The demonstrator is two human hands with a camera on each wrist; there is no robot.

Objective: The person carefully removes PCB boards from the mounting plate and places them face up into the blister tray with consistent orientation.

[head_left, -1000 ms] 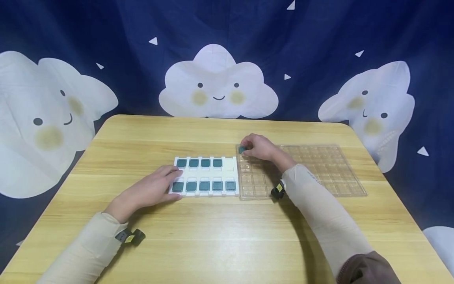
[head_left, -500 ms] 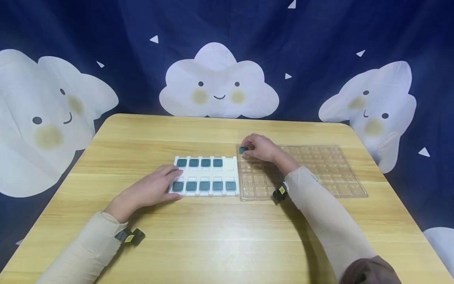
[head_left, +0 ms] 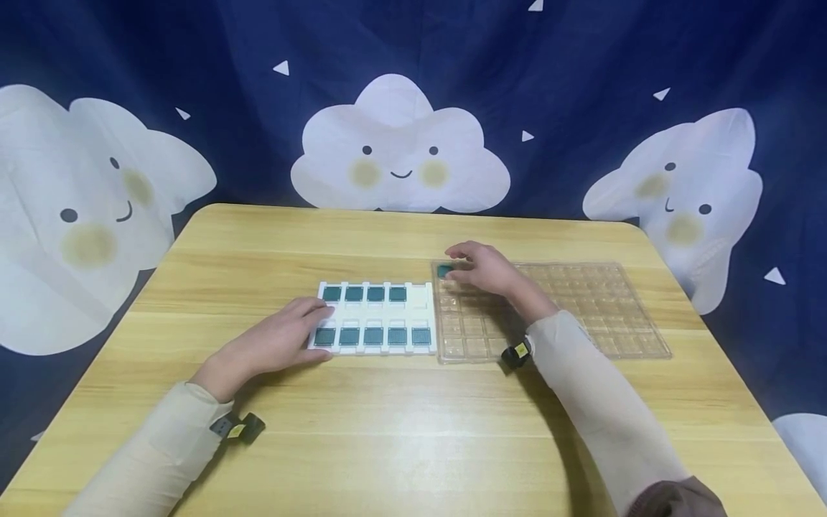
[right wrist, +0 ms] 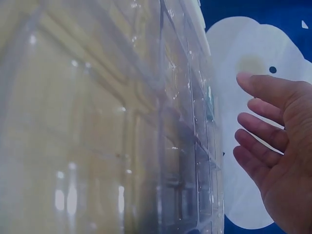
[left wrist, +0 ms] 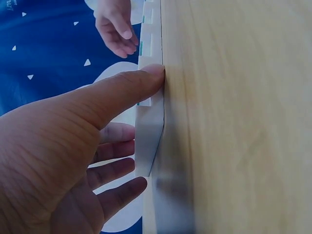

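Note:
My left hand (head_left: 278, 339) holds the left end of a white tray (head_left: 370, 314), its thumb (left wrist: 146, 78) on the near side in the left wrist view. Square green chips (head_left: 373, 336) sit in that tray's two rows; the far row's rightmost slot has none. To its right lies a clear plastic compartment tray (head_left: 597, 294). One green chip (head_left: 444, 271) rests in its far left corner compartment. Just over that corner is my right hand (head_left: 489, 268), thumb and fingers spread apart around the chip; in the right wrist view nothing lies between them.
Both trays lie side by side on a wooden table (head_left: 388, 431). Behind it hangs a dark blue curtain (head_left: 245, 143) with smiling clouds. Small black cameras (head_left: 240, 429) are strapped to both wrists. My right forearm (head_left: 601, 402) crosses over the clear tray's near edge.
My right fingers have let go of the chip in the corner compartment, spread apart and moved slightly right. The left hand stays on the white tray.

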